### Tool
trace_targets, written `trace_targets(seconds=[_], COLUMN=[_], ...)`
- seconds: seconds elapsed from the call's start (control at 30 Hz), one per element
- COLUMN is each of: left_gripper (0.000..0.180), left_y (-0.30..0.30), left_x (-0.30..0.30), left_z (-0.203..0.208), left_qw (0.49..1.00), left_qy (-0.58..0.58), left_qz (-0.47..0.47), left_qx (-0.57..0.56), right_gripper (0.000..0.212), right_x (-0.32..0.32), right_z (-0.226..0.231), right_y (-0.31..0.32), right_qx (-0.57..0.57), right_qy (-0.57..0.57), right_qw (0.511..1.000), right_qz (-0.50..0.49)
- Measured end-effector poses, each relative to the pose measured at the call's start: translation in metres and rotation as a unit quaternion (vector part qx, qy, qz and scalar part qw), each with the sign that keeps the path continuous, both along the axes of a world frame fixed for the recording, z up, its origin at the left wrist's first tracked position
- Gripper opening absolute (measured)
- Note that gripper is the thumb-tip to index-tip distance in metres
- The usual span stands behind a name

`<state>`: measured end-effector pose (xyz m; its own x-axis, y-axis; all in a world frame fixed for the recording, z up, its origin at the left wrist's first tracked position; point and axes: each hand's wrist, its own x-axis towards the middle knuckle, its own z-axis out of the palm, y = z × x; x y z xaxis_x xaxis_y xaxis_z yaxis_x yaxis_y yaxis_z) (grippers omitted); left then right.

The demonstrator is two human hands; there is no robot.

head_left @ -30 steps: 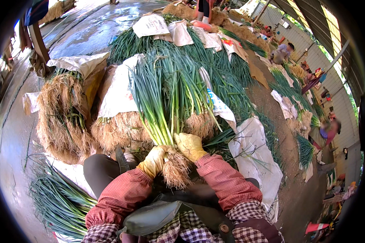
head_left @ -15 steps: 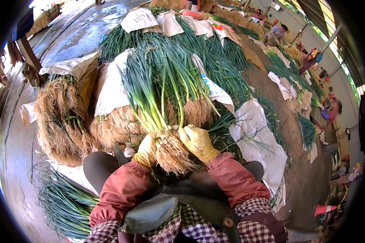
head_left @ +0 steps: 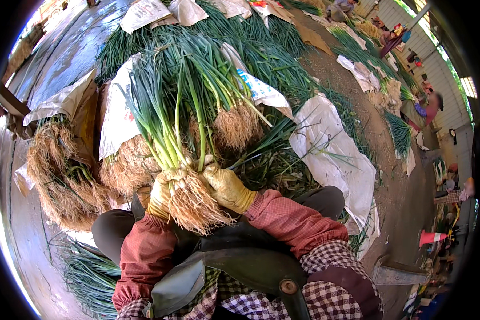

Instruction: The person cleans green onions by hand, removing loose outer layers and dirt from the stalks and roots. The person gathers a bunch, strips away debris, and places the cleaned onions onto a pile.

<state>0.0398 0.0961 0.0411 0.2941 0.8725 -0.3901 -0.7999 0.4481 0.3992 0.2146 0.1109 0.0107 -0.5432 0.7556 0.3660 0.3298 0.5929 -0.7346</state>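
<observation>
A bunch of green onions (head_left: 165, 144) stands upright before me, long green leaves fanning away and tangled pale roots (head_left: 196, 205) hanging toward my lap. My left hand (head_left: 162, 196), in a yellowish work glove, is closed around the bunch just above the roots. On the other side my right hand (head_left: 226, 186), gloved alike, is closed with thumb and fingers at the base of a green onion stalk (head_left: 201, 122) along the bunch's right edge. Its fingertips are partly hidden. Behind the bunch lies another rooted clump of green onions (head_left: 237, 128).
Sack-wrapped green onions with brown roots (head_left: 64, 170) lie at left. A large heap of green onions (head_left: 282, 69) spreads beyond. At right is a white sack (head_left: 333, 154). More leaves (head_left: 90, 277) lie at lower left. Other people work far right, near an orange-and-white cone (head_left: 432, 237).
The view has shifted, so the surroundings sit farther left and higher. Both hands still hold the bunch; the roots now splay more to the right, and my right hand lies closer against it.
</observation>
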Motion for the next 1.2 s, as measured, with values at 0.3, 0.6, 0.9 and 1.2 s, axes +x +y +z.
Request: trace_targets(seconds=[0.3,0.6,0.9,1.2], left_gripper=[0.030,0.041,0.023,0.027], left_y=[0.030,0.028,0.017,0.018], left_x=[-0.009,-0.001,-0.015,-0.021], left_z=[0.006,-0.014,-0.016,-0.028], left_qw=[0.997,0.998,0.999,0.996], left_qy=[-0.012,0.056,0.035,-0.055], left_qz=[0.079,-0.008,0.002,0.049], left_qx=[-0.004,-0.004,0.008,0.053], right_gripper=[0.023,0.050,0.025,0.016], right_x=[-0.021,0.164,0.072,-0.005], right_z=[0.010,-0.190,0.013,0.013], right_y=[-0.025,0.023,0.122,0.131], right_qx=[0.194,-0.017,0.090,0.005], right_qy=[0.017,-0.553,-0.227,-0.176], right_qw=[0.980,0.829,0.958,0.963], right_qz=[0.051,-0.083,-0.149,-0.205])
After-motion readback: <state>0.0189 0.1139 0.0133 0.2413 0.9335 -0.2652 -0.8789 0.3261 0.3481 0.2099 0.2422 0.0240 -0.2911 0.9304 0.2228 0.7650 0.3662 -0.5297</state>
